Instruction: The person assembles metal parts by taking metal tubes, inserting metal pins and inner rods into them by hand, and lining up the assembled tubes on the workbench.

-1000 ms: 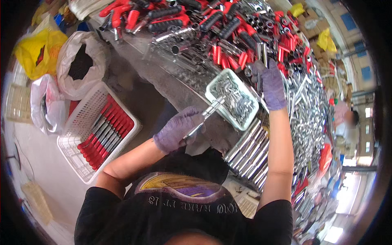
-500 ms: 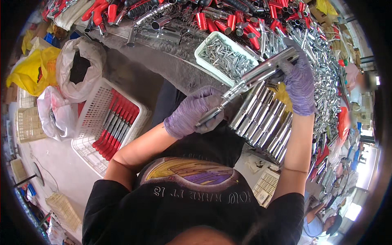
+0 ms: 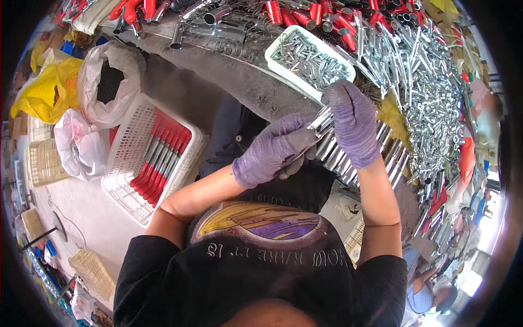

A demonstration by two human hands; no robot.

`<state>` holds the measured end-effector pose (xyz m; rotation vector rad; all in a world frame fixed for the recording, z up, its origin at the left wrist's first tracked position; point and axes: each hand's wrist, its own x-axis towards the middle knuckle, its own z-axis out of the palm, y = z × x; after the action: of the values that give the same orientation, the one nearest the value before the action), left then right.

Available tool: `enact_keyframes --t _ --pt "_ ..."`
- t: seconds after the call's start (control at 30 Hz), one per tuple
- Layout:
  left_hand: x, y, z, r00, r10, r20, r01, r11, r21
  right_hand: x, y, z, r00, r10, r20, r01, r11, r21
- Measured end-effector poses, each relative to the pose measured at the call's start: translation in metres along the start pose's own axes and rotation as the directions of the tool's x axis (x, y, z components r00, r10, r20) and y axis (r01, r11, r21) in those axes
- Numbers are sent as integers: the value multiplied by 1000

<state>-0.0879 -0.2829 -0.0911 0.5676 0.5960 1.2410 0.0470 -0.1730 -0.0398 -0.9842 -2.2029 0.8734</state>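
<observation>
Both my hands wear purple-grey gloves and meet at a shiny chrome tube [image 3: 322,121] in front of my chest. My left hand [image 3: 272,150] is closed round its lower part, so much of the tube is hidden. My right hand [image 3: 351,122] has its fingers bent together over the upper end; they cover that end. Just below and beyond the right hand lies a row of similar chrome tubes [image 3: 339,158]. Past my fingertips stands a pale tray [image 3: 297,83] full of small metal pins [image 3: 310,59].
A white plastic basket [image 3: 121,144] at the left holds several red-handled tools [image 3: 160,163]. Open white sacks [image 3: 122,60] and a yellow bag [image 3: 41,103] stand behind it. Loose metal parts [image 3: 436,103] are heaped at the right, with red sleeves [image 3: 316,13] at the back.
My right hand has come down and left, close to my left hand, and now covers the tube's upper part. The tube's long exposed upper length no longer shows. My view has shifted slightly.
</observation>
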Motion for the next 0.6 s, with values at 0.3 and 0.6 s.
enact_keyframes --t 0.3,0.6 --pt "-5 9 -16 991 -115 -70 124 982 142 24 12 -7 949 95 302 -79 995 -65" --pt "-6 3 -31 978 -124 -168 156 968 195 99 54 22 842 242 481 213 671 -710"
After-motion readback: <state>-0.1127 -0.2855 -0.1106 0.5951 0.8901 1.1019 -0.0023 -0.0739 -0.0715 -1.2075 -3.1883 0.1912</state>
